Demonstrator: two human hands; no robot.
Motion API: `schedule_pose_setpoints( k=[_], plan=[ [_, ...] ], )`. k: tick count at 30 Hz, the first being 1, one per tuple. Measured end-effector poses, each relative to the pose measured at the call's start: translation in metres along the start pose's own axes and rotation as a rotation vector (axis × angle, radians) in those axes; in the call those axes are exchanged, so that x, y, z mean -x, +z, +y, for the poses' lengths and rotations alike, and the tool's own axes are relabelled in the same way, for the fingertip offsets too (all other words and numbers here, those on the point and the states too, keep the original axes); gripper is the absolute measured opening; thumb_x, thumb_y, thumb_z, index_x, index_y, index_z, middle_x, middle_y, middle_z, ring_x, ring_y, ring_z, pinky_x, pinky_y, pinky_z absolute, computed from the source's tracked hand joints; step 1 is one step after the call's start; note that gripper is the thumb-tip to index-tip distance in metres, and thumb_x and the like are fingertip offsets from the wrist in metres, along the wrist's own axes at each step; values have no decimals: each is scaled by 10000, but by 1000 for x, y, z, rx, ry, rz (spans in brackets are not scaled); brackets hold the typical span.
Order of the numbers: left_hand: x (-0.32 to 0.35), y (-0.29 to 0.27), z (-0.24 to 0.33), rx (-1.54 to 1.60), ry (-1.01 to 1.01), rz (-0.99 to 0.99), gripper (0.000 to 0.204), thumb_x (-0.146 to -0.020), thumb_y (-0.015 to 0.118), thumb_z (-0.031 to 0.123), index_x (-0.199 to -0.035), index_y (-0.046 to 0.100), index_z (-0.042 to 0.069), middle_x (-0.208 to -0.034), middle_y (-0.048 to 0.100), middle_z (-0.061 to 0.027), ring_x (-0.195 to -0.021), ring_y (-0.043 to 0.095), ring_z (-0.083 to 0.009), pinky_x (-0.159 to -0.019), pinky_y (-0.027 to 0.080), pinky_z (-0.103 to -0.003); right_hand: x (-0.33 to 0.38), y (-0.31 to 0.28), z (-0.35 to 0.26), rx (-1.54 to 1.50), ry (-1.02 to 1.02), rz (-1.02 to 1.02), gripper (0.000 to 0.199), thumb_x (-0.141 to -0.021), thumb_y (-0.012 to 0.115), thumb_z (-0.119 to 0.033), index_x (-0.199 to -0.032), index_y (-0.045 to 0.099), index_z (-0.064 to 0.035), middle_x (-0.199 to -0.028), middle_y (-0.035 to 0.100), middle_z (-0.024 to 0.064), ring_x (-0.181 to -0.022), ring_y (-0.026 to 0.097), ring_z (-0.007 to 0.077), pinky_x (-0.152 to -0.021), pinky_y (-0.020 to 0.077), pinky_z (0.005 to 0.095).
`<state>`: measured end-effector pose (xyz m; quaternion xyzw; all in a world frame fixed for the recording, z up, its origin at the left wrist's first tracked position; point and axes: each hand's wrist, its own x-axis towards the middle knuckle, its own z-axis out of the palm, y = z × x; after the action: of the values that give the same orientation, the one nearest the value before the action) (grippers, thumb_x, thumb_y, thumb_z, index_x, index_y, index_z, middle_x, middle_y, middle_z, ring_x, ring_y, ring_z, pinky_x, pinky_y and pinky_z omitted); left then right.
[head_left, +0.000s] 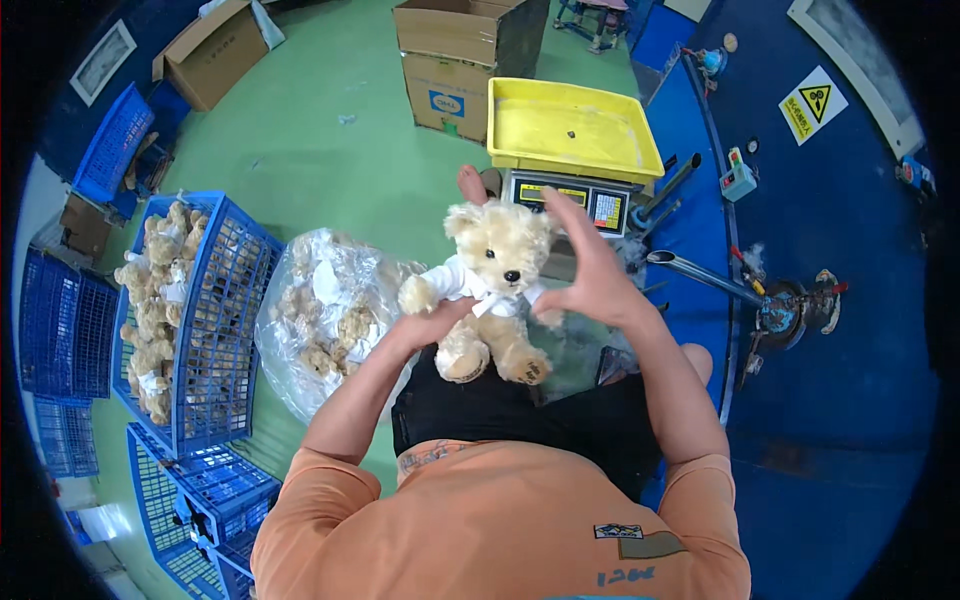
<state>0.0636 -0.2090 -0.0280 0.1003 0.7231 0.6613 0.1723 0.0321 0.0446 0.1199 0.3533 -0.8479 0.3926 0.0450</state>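
A cream teddy bear [512,258] in a white top with a white bow sits upright in front of me, its face turned up toward my view. My left hand [440,322] grips the bear at its side, below its outstretched arm; the fingers behind the body are hidden. Beside the bear's head and other arm is my right hand [597,268], thumb and fingers spread wide. The thumb tip lies at the bear's paw, and I cannot tell if it touches. Both soles of the bear point toward me and carry dark stitching.
A clear plastic bag [325,310] of teddy bears lies left of me, beside a blue crate [215,330] full of more bears. Ahead, a yellow tray [570,165] rests on a digital scale [609,210]. Metal tubes [700,275] jut from the blue machine at right. A cardboard box [447,95] stands beyond.
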Motion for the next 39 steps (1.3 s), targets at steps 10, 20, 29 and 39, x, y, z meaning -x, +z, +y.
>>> schedule_pose_setpoints(
  k=[10, 20, 29, 39],
  plan=[
    [35, 1, 34, -23, -250, 100, 475, -973, 630, 278, -1377, 562, 37, -1367, 594, -91, -1192, 572, -186, -1016, 457, -312, -26, 35, 6, 60, 62, -160, 878, -645, 823, -83, -1434, 437, -87, -1373, 530, 144, -1221, 542, 324, -1003, 444, 404],
    [97, -144, 28, 398, -317, 819, 503, -907, 704, 302, -1268, 626, -39, -1156, 673, -143, -986, 637, -180, -823, 538, -293, 11, 43, 55, -134, 384, -7, 648, -884, 643, -21, -1485, 403, -49, -1398, 512, 169, -1228, 552, 307, -951, 488, 407],
    [208, -313, -34, 645, 702, 1772, 191, -899, 604, 84, -1082, 554, 56, -824, 602, -51, -649, 560, -116, -542, 426, -221, 38, 68, 74, -136, 504, -143, 550, -898, 619, -19, -1428, 473, -47, -1355, 542, 160, -1171, 578, 290, -899, 499, 375],
    [125, -145, -273, -46, -549, 1190, 331, -843, 645, 202, -1073, 705, -29, -891, 696, -124, -759, 629, -248, -697, 518, -338, 32, 79, 64, -95, 471, -279, 433, -912, 605, -41, -1339, 536, -27, -1271, 591, 141, -1070, 611, 265, -865, 503, 362]
  ],
)
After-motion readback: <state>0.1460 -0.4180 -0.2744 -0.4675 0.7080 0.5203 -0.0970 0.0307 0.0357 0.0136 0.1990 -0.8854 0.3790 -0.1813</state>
